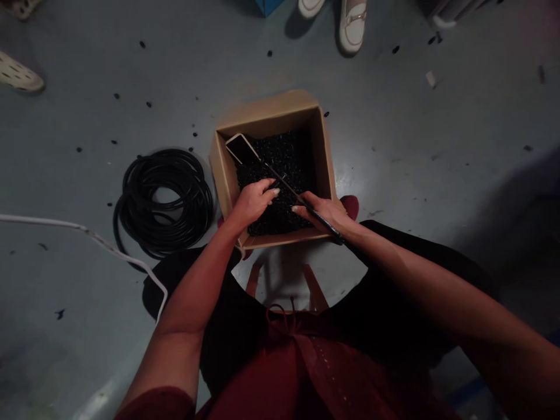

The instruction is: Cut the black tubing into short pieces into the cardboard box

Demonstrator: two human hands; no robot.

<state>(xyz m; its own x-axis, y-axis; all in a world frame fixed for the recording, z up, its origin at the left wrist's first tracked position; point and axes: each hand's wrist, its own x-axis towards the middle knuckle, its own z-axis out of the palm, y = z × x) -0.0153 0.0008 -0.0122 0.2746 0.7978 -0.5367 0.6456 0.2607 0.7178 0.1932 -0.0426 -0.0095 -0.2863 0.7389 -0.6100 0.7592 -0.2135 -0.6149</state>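
Note:
A cardboard box (326,157) stands on the floor between my knees, with a mass of small shiny black pieces (280,149) inside. My left hand (255,201) is over these pieces, its thumb and fingers pinched around a small black piece (275,183). Across the box, my right hand (321,210) is closed on a long thin dark strip (286,185). This strip slants from near the phone down past my right wrist; its exact kind is unclear. A phone-like dark slab with a light rim (242,150) leans in the box's far left corner.
A coil of black hose or cable (192,216) lies left of the box. A white cord (105,245) runs in from the left. Small black bits dot the grey floor (175,70). Other people's shoes (352,29) show at the far side, near a blue object (268,4).

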